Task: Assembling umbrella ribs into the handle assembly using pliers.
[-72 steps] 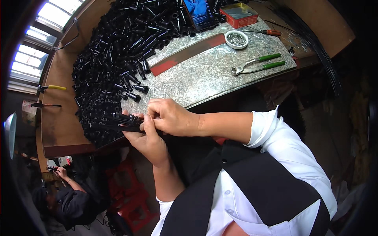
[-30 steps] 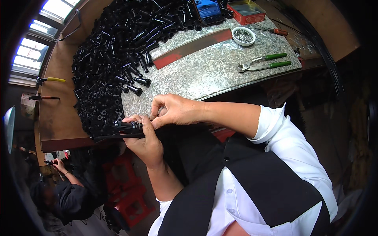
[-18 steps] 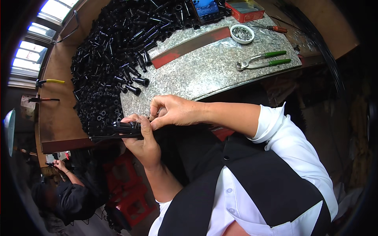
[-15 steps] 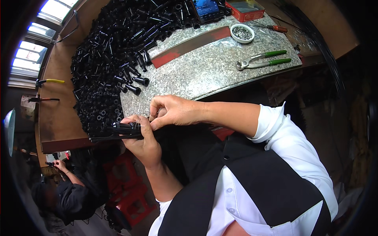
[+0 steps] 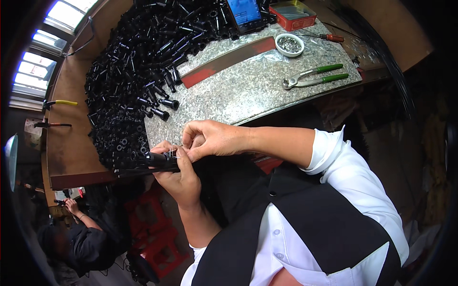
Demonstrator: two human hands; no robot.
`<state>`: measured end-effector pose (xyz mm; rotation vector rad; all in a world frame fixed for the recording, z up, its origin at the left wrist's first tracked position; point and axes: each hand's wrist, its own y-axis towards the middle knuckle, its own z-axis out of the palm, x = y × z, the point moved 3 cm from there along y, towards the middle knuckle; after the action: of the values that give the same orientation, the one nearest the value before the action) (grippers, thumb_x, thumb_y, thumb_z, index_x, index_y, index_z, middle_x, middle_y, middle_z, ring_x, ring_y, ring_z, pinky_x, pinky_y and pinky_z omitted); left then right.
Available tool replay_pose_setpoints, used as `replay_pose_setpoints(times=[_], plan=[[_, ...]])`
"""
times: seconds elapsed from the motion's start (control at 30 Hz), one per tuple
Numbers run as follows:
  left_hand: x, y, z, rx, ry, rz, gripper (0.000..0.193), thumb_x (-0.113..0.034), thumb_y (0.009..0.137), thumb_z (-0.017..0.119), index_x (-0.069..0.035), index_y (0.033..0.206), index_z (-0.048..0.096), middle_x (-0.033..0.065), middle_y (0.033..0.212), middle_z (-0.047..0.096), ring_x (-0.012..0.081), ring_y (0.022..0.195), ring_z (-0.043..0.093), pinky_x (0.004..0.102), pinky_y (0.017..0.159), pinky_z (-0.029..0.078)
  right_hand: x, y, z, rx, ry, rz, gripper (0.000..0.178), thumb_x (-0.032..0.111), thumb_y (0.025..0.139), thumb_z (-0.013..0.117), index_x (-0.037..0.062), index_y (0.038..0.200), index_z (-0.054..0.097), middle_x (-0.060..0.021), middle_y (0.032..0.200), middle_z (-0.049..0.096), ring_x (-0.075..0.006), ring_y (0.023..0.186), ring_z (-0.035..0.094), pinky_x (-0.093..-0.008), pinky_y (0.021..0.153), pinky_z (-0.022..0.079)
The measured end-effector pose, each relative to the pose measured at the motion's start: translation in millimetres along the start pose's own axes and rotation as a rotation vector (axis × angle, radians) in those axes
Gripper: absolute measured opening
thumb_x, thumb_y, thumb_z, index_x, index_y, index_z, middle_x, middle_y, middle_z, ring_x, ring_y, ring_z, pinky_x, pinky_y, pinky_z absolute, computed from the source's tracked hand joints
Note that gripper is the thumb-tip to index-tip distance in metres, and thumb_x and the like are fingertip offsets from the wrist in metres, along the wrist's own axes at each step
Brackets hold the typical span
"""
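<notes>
- The left hand is gripping a black tubular part, its thumb lying along the side, presumably because a round body would otherwise be rolling in the palm.
- The tubular part is sitting in the air just off the near edge of the counter, toward its left end, seemingly so that both hands are having room to meet close to the body.
- Thin black rods are sticking out leftward below the part, apparently sharing the same grasp.
- The right hand is curling inward with its fingertips pinched together beside the left thumb; what they are pinching is too small to tell.
- Fine pale strands are showing between the hands, likely calling for fingertips rather than a full fist.
- A heap of black parts is covering the left side and reaching the far edge, probably staying within easy reach of the left hand.
- A red-ended metal strip is standing along the heap's inner side, perhaps holding parts back from the bare surface.
- Green-handled pincers are lying near the right corner, handles pointing rightward, perhaps for ready pickup.
- A white bowl is containing small shiny pieces, likely so they are not scattering.
</notes>
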<state>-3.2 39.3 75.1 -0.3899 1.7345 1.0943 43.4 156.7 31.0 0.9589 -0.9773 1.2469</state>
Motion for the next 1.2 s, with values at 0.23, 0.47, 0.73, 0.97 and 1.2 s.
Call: replay_pose_setpoints(times=[0.23,0.47,0.73,0.97,1.2], plan=[[3,0,-1,-0.108,-0.131,-0.013,0.024,0.009,0.086,0.052,0.0,0.108,0.044,0.0117,0.103,0.046,0.0137,0.073,0.052,0.0267,0.067,0.048,56,-66,-43,-0.197,-0.614,-0.209,0.039,0.015,0.079,0.073,0.0006,0.107,0.051,-0.0111,0.108,0.052,-0.0196,0.102,0.058,-0.033,0.086,0.049],[25,13,-16,-0.043,-0.424,-0.147,0.013,-0.002,0.089,0.056,-0.001,0.101,0.051,0.016,0.112,0.052,0.0144,0.072,0.055,0.0262,0.065,0.049,102,-163,-137,-0.457,-1.617,0.039,0.032,0.02,0.076,0.072,0.003,0.093,0.051,-0.0139,0.099,0.051,-0.0329,0.096,0.053,-0.0397,0.083,0.044],[15,7,12,0.081,-0.534,-0.175,0.011,-0.004,0.091,0.054,-0.006,0.094,0.043,0.0089,0.071,0.051,0.013,0.054,0.047,0.0257,0.049,0.044,98,-193,-166,-0.388,-1.807,0.103,0.022,0.021,0.082,0.064,0.0018,0.088,0.055,-0.0133,0.1,0.054,-0.0311,0.098,0.053,-0.0408,0.085,0.043],[7,1,28,0.157,-0.48,-0.148,0.01,-0.006,0.095,0.049,-0.007,0.089,0.041,0.0051,0.066,0.043,0.0127,0.054,0.043,0.0279,0.052,0.042,86,-181,-165,-0.307,-1.8,-0.016,0.019,0.017,0.083,0.063,0.0026,0.085,0.052,-0.0133,0.108,0.055,-0.0318,0.102,0.053,-0.0403,0.086,0.044],[0,-2,33,0.114,-0.486,-0.12,0.013,-0.003,0.09,0.053,-0.004,0.087,0.04,0.0133,0.085,0.057,0.0286,0.098,0.059,0.0424,0.088,0.048,66,-168,-160,-0.33,-1.898,-0.247,0.024,0.015,0.078,0.067,0.0026,0.085,0.048,-0.0156,0.105,0.051,-0.0318,0.093,0.054,-0.0396,0.083,0.045]])
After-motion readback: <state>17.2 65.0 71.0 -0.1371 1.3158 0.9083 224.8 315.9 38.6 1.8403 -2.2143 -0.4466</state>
